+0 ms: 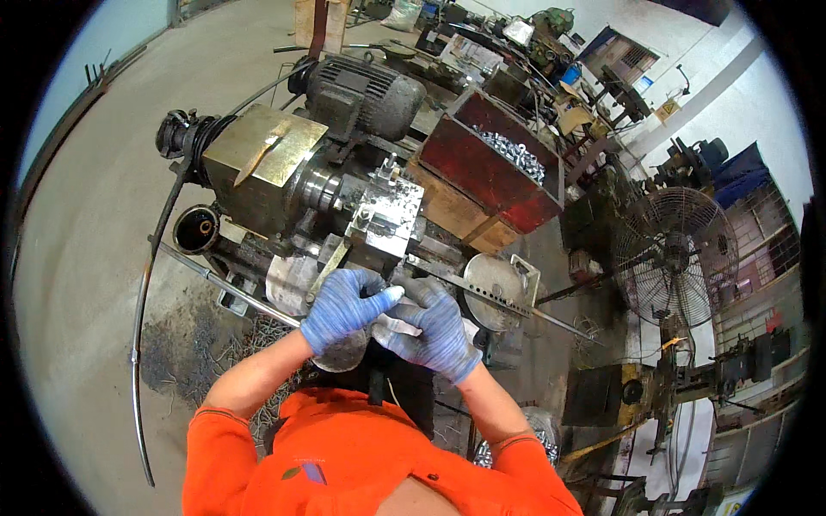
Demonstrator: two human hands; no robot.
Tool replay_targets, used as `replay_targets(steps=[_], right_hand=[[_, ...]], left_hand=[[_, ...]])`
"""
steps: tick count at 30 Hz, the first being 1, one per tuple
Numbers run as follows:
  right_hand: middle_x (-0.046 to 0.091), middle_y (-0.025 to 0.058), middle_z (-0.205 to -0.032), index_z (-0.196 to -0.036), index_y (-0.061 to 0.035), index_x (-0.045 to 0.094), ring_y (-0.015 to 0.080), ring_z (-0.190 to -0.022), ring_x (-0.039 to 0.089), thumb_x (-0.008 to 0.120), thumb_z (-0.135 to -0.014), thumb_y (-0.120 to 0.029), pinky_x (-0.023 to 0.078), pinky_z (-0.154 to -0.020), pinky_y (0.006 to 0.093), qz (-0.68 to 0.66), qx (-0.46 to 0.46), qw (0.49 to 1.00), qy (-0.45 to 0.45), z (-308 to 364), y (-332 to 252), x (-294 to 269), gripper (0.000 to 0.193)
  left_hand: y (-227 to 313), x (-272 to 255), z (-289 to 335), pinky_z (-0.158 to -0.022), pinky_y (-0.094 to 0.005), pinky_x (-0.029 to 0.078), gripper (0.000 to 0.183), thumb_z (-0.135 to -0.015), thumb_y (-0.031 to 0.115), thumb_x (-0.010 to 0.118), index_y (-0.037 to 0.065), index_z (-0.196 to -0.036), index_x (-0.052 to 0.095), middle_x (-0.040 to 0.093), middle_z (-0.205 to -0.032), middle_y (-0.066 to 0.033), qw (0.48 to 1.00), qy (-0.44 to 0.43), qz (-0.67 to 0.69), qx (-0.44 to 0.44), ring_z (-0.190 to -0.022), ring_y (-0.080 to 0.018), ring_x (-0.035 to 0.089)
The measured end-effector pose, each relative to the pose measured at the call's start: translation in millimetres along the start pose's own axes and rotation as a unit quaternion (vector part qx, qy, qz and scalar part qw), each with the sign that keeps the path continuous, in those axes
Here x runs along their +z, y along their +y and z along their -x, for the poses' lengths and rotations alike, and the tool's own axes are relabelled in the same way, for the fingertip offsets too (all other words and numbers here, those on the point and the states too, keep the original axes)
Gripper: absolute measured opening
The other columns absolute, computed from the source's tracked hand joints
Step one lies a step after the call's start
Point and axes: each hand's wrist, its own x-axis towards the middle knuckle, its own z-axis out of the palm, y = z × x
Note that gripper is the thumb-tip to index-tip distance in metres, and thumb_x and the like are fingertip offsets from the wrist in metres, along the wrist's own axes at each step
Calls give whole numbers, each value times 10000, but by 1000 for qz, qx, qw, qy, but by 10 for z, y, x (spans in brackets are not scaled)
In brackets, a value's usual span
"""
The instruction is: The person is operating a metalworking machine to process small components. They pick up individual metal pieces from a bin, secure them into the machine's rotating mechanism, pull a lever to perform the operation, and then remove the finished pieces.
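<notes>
Both hands wear blue-grey striped knit gloves and meet in front of a small lathe-like machine. My left hand (346, 311) is closed, its fingers curled and its thumb pointing at the other hand. It lies just below a flat metal lever (331, 265). My right hand (437, 331) is bent inward with fingers closed, close beside the left thumb. What either hand holds, if anything, is hidden by the gloves. Beyond them stand the bright metal tool block (385, 215) with dark chips on it and the round spindle chuck (321, 187).
A ribbed motor (366, 96) sits behind the headstock (258, 159). At the back right a red bin (482, 163) holds many small metal parts. A perforated bar (482, 291) juts right across a round plate. A large caged fan (677, 249) stands further right. Metal shavings (249, 348) litter the floor.
</notes>
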Motion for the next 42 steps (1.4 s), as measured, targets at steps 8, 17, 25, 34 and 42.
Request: replay_targets(steps=[8, 17, 25, 34, 42], right_hand=[[564, 169, -1133, -855, -107, 696, 339, -1011, 522, 651, -734, -458, 423, -889, 416, -33, 23, 996, -81, -669, 113, 82, 374], [596, 221, -1025, -898, 33, 661, 335, -993, 566, 608, -686, -578, 427, -880, 392, 172, 129, 949, -232, -1675, 739, 673, 649], [630, 229, -861, -838, 30, 656, 353, -832, 613, 686, -648, -508, 485, -772, 389, 85, 152, 965, -197, -1721, 926, 929, 572], [645, 197, -799, -851, -41, 675, 343, -756, 625, 639, -668, -574, 484, -733, 403, 67, 135, 960, -234, -1866, 847, 901, 565], [636, 185, -716, -732, -31, 675, 341, -701, 618, 625, -680, -602, 493, -678, 399, 96, 156, 947, -262, -1908, 759, 942, 576]], left_hand=[[22, -1205, 319, -698, -380, 489, 353, -842, 371, 561, 41, -915, 664, 650, -805, -154, 971, -17, -233, 53, -766, -300, 635], [-720, -2831, 1586, -675, -405, 465, 261, -810, 303, 603, 76, -930, 649, 644, -788, -140, 768, 221, -581, -154, -747, -318, 615], [-1552, -2716, 2066, -703, -407, 475, 423, -826, 424, 578, 50, -1015, 630, 642, -840, -197, 815, 331, -373, -294, -795, -368, 614], [-1335, -2619, 2027, -760, -444, 464, 442, -804, 409, 581, 74, -1092, 581, 641, -899, -184, 755, 292, -509, -291, -842, -358, 608], [-1681, -2987, 2095, -631, -457, 467, 232, -800, 280, 576, 87, -929, 586, 617, -693, -147, 680, 242, -647, -246, -642, -331, 609]])
